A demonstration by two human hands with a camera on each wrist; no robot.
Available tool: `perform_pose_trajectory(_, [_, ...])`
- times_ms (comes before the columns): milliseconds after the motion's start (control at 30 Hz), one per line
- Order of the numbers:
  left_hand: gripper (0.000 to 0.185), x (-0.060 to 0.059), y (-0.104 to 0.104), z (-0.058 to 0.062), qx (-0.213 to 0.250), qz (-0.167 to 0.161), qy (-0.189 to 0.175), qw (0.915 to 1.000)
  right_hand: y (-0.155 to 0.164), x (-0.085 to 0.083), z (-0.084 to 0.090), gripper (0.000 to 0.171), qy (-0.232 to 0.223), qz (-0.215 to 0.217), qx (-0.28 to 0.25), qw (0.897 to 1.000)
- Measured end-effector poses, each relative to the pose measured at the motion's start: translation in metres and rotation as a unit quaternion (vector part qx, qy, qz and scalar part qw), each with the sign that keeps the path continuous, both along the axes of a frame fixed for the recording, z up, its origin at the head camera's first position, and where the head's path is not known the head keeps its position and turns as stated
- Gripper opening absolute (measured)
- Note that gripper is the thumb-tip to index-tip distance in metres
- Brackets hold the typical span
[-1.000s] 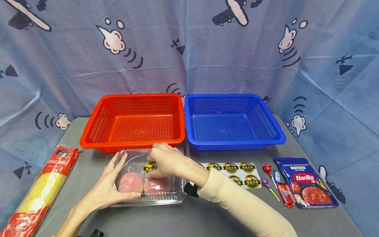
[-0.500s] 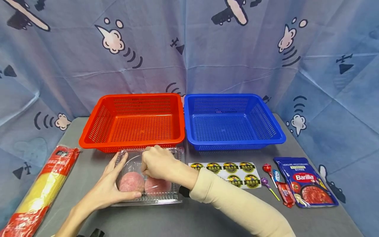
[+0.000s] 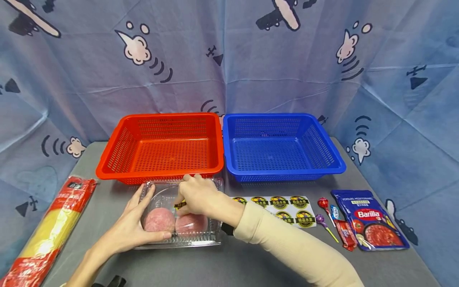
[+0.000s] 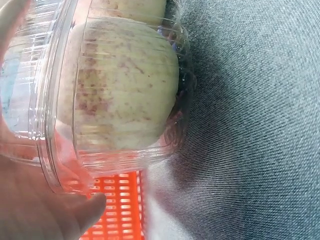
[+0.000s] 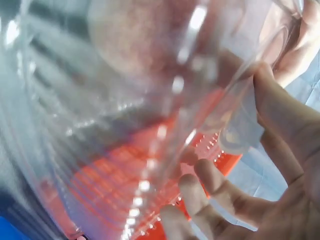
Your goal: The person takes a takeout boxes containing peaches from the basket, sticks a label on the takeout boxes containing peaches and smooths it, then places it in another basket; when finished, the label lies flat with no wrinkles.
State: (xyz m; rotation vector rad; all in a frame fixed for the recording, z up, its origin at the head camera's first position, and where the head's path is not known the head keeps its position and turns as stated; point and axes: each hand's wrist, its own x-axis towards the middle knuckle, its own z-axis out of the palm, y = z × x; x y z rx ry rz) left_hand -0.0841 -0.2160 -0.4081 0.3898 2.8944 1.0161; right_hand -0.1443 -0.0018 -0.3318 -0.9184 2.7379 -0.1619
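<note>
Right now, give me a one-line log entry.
left hand: steadies clear clamshell box | right hand: presses sticker on lid | inside: two pink fruits | behind: red basket

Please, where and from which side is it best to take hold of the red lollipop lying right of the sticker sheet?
Probably pinch the thin stick of the red lollipop from above. Its round head would slip between fingers, and the purple lollipop and small packets lie close on its right side.
</note>
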Motion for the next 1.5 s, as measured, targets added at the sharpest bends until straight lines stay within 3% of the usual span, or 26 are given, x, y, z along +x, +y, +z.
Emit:
perform_pose_trajectory(233, [0.131, 0.000, 0.000, 0.000, 0.000, -0.001, 0.002, 1.0000, 0.005, -0.001, 0.005, 0.049, -0.003, -0.018, 0.038, 0.999])
perform_pose_trajectory(867, [0.130, 0.000, -0.001, 0.000, -0.001, 0.002, -0.004, 1.0000, 0.014, -0.003, 0.005, 0.050, -0.014, -0.049, 0.029, 0.998])
perform_pose_trajectory(1500, [0.131, 0.000, 0.000, 0.001, -0.003, 0.003, -0.004, 1.0000, 0.027, -0.006, 0.001, 0.034, -0.023, -0.053, -0.013, 0.998])
